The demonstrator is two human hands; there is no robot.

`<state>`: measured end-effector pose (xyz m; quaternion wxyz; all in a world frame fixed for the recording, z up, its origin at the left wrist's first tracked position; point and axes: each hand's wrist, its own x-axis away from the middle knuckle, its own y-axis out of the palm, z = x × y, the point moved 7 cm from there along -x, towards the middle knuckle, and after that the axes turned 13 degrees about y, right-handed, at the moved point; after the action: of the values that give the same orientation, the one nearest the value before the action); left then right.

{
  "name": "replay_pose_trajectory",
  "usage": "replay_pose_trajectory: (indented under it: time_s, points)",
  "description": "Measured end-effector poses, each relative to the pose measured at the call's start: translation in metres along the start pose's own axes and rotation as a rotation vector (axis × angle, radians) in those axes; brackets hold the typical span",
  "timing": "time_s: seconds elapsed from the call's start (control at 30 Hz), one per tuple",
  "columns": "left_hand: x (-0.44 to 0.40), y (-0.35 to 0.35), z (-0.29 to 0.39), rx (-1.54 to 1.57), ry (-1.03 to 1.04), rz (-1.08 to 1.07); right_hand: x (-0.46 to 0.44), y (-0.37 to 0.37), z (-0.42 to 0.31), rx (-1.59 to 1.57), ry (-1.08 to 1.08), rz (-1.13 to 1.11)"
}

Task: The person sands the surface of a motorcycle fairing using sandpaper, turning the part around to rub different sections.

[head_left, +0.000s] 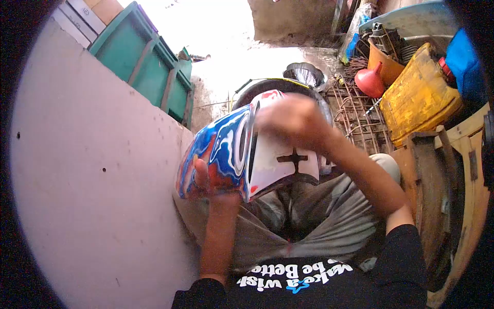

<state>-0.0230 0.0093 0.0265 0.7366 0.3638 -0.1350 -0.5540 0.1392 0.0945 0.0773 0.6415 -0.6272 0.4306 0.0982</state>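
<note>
Across my lap rests a curved, glossy painted panel (218, 141), shaped like a vehicle body part. Its left side is swirled in blue, white and red. The right part is a white section (272, 159) with a dark cross-shaped opening. My left hand (206, 183) grips the panel's near left side, with the thumb on the painted surface and the other fingers hidden. Over the upper white section, my right hand (290, 121) is blurred by motion. Its fingers look curled closed against the surface, and whatever they hold is too smeared to make out.
A pale wall (103, 170) runs close on my left, with a green cabinet (136, 64) beyond it. To the right are a yellow jerrycan (419, 98), a red funnel (370, 80), a rusty metal grid (357, 116) and wooden boards (463, 170). Ahead sits a dark basin (303, 74).
</note>
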Motion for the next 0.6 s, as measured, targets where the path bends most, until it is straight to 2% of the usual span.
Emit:
replay_pose_trajectory:
  time_s: [0.07,0.1,0.13,0.2,0.27,0.3,0.37,0.4,0.47,0.53,0.6]
  points:
    - [0.001,0.001,-0.009,0.130,-0.018,0.004,-0.002,0.001,0.027,0.078,0.268,-0.083]
    - [-0.003,-0.017,-0.026,0.265,-0.038,-0.024,-0.001,-0.002,-0.002,0.011,0.101,-0.031]
    - [-0.011,-0.032,-0.026,0.151,-0.008,-0.099,0.010,-0.002,-0.046,-0.063,-0.069,0.014]
    - [-0.026,-0.062,-0.025,-0.078,0.069,-0.237,0.041,0.016,-0.070,-0.164,-0.137,0.100]
    - [-0.005,-0.027,-0.029,0.282,-0.037,-0.020,0.011,0.004,-0.044,-0.143,-0.185,-0.012]
    - [-0.004,-0.020,-0.015,0.103,0.001,-0.004,0.002,0.000,-0.025,-0.130,-0.063,-0.013]
    - [0.007,0.003,0.001,-0.003,-0.027,0.028,-0.003,-0.004,-0.005,-0.061,0.096,-0.012]
    - [0.000,-0.010,-0.014,0.116,-0.003,-0.029,-0.002,-0.003,-0.002,-0.001,0.130,-0.001]
    - [-0.013,-0.035,-0.043,0.361,0.019,-0.150,0.009,-0.001,-0.054,-0.175,-0.124,0.006]
    - [-0.010,-0.033,-0.035,0.256,-0.004,-0.124,0.012,-0.006,-0.074,-0.227,-0.347,-0.040]
    - [-0.005,-0.014,-0.016,0.116,-0.019,-0.066,-0.003,0.000,-0.004,-0.122,0.024,-0.036]
